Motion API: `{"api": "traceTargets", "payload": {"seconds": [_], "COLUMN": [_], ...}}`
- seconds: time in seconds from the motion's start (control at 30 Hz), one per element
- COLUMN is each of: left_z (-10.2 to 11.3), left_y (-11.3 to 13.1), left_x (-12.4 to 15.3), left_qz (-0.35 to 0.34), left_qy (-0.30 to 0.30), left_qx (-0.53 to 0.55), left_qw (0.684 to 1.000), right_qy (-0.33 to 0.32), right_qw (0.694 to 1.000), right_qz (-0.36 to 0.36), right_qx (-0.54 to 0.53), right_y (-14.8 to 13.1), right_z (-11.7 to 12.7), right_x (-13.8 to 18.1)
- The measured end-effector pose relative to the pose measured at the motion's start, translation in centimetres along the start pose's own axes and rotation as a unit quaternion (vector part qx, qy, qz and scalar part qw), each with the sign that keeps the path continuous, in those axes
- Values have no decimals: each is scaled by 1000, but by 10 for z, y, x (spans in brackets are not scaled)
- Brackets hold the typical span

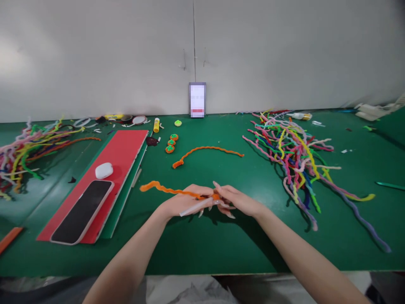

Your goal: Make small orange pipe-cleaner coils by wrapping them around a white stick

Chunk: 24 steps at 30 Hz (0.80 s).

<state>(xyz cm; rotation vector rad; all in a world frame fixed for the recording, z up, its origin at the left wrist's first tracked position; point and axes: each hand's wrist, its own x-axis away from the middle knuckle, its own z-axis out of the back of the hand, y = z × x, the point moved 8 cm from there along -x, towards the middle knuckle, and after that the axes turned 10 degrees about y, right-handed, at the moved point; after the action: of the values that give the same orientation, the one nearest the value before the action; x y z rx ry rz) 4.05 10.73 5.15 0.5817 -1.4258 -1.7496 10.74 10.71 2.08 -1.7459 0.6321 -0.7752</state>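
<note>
My left hand [186,203] and my right hand [236,200] meet over the green table [202,249], near its front edge. Both pinch one orange pipe cleaner [158,188], whose free end trails off to the left. A thin white stick [194,208] lies under my left fingers, which hold it as well. The spot where the pipe cleaner meets the stick is hidden between my fingertips. A second orange pipe cleaner [207,150] lies curved on the table further back.
A pile of coloured pipe cleaners [291,152] lies at the right, another pile [28,147] at the far left. A red board [125,150] carries a phone [84,211] and a white earbud case [103,170]. Small orange-green pieces [171,143], a glue stick [156,125] and a small stand [197,99] sit at the back.
</note>
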Motion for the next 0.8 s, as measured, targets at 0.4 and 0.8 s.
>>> {"api": "traceTargets", "payload": {"seconds": [0.4,0.8], "left_z": [2,-3], "left_y": [-6,-6], "left_x": [-2,-2], "left_qz": [16,5], "left_qy": [8,-18], "left_qx": [24,30], "left_qw": [1000,999], "right_qy": [15,32], "right_qw": [995,990], "right_qz": [26,58], "right_qx": [92,128], "right_y": [-2,-2], "right_z": [11,9], "right_x": [-4,-4]}}
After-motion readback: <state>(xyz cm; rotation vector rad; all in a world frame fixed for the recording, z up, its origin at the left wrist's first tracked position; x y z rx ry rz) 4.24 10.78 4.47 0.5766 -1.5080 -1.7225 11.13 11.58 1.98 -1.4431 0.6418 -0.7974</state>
